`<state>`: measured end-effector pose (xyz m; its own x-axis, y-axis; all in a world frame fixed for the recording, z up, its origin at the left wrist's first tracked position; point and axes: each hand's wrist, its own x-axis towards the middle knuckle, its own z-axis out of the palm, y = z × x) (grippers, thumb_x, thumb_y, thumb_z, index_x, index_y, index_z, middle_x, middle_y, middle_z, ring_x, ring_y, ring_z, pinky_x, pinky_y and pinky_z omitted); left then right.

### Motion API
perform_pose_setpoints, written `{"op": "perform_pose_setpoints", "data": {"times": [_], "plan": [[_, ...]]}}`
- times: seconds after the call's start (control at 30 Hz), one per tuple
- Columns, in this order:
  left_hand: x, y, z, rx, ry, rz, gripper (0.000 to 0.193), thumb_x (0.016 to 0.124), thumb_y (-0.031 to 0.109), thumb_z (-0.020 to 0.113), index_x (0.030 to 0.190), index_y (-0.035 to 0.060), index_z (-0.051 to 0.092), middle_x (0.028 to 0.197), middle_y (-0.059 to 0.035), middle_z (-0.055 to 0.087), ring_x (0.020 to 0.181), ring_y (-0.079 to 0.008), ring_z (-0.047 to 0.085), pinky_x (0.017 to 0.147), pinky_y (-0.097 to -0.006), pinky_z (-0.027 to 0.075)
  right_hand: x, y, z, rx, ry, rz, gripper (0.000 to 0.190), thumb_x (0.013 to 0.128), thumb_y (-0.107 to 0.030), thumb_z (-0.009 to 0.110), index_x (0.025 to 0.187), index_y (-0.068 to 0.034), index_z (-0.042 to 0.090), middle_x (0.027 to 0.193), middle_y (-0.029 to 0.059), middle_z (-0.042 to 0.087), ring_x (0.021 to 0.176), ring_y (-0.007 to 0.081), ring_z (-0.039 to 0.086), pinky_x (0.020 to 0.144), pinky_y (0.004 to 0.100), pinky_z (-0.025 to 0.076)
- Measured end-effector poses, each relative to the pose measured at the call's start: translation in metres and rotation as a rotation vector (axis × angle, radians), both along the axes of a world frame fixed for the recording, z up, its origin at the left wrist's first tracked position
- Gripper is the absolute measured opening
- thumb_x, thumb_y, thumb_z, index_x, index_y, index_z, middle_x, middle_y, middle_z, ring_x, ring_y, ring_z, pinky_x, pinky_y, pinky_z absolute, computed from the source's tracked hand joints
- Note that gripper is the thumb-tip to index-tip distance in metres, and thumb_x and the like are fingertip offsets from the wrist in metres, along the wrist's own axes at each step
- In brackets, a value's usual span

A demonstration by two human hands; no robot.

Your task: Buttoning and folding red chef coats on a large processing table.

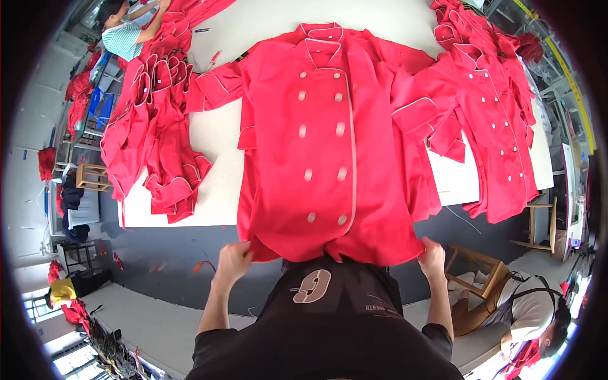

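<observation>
A red double-breasted chef's jacket [323, 147] with light piping and two columns of pale buttons lies spread before me, collar at the far end. My left hand [235, 259] grips its hem at the lower left corner. At the opposite lower corner, my right hand [432, 256] pinches the hem. The bottom of the jacket hangs past the table edge towards my body. Beneath it shows at least one more red jacket, its collar [327, 31] just beyond the top one's. Most of that lower garment is hidden.
Several red jackets are heaped at the left of the white table [213, 137]. More red jackets [498, 123] lie along the right side. Thread snips [215, 58] and a dark small tool [202, 30] rest farther back. A wooden stool [475, 270] stands behind right, near a seated person [527, 304].
</observation>
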<state>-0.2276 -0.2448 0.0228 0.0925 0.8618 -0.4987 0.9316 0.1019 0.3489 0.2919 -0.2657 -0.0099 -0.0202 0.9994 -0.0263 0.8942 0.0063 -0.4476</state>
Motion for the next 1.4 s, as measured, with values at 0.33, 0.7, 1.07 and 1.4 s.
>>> {"op": "perform_pose_setpoints", "data": {"times": [0.33,0.7,1.07,1.4], "plan": [[0.027,0.117,0.064,-0.069,-0.143,-0.202,0.027,0.086,0.026,0.055,0.104,0.0094,0.067,0.091,-0.0138,0.067,0.084,-0.0293,0.064,0.076,-0.0367,0.050,-0.008,0.108,0.112,-0.489,0.077,0.074,0.044,0.074,-0.022,0.072,0.112,-0.002,0.060,0.082,0.0083,0.063,0.076,0.0187,0.061,0.072,0.0289,0.048],[0.095,0.325,0.063,0.395,-0.469,-0.163,0.025,0.088,0.010,0.056,0.112,0.0016,0.058,0.106,-0.0139,0.063,0.097,-0.0210,0.062,0.086,-0.0315,0.048,-0.001,0.303,0.118,0.048,0.303,0.335,0.018,0.087,-0.006,0.059,0.103,0.003,0.060,0.091,0.0127,0.062,0.085,0.0223,0.062,0.076,0.0303,0.048],[0.078,0.475,-0.017,0.477,0.324,0.066,0.066,0.076,0.031,0.070,0.129,0.0019,0.045,0.125,-0.0206,0.053,0.118,-0.0332,0.050,0.096,-0.0430,0.043,-0.056,0.465,-0.024,0.128,0.041,0.197,0.051,0.080,-0.034,0.065,0.117,0.000,0.054,0.098,0.0190,0.064,0.096,0.0362,0.060,0.085,0.0394,0.049],[0.039,0.423,0.093,0.034,0.026,0.171,0.037,0.081,0.031,0.068,0.094,-0.0036,0.067,0.074,-0.0053,0.067,0.069,-0.0115,0.062,0.064,-0.0274,0.047,-0.027,0.446,0.039,-0.553,0.142,0.538,0.043,0.074,-0.035,0.065,0.087,0.006,0.062,0.076,0.0265,0.058,0.066,0.0357,0.057,0.064,0.0430,0.045]]}}
